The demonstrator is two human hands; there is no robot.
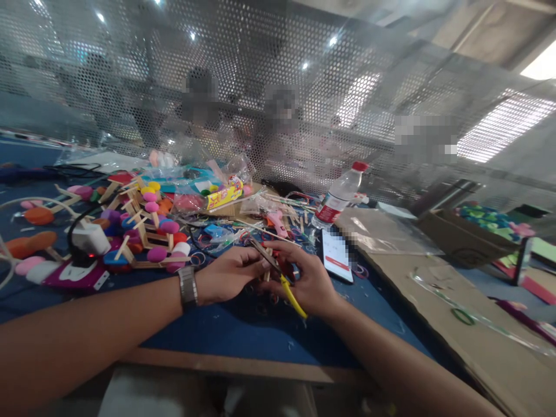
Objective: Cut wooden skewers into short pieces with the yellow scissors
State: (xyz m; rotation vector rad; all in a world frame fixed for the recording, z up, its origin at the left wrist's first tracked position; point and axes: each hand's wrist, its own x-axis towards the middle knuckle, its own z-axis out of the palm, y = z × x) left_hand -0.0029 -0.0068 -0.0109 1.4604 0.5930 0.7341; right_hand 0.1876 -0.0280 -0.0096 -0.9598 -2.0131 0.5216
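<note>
In the middle of the head view, just above the blue table surface, my two hands come close together. My left hand, with a wristwatch on its wrist, is closed with thumb and fingers pinching some short wooden sticks. My right hand grips a pair of scissors with a yellow handle. The scissor blades point up and left, over the sticks and beside my left fingertips. How the blades meet the wood is partly hidden by the fingers. A pink glue gun lies just beyond my hands.
Stick structures with colourful round pieces crowd the left, beside a purple power strip and white plug. A bottle and lit phone stand right of my hands. Cardboard covers the right; a perforated screen rises behind.
</note>
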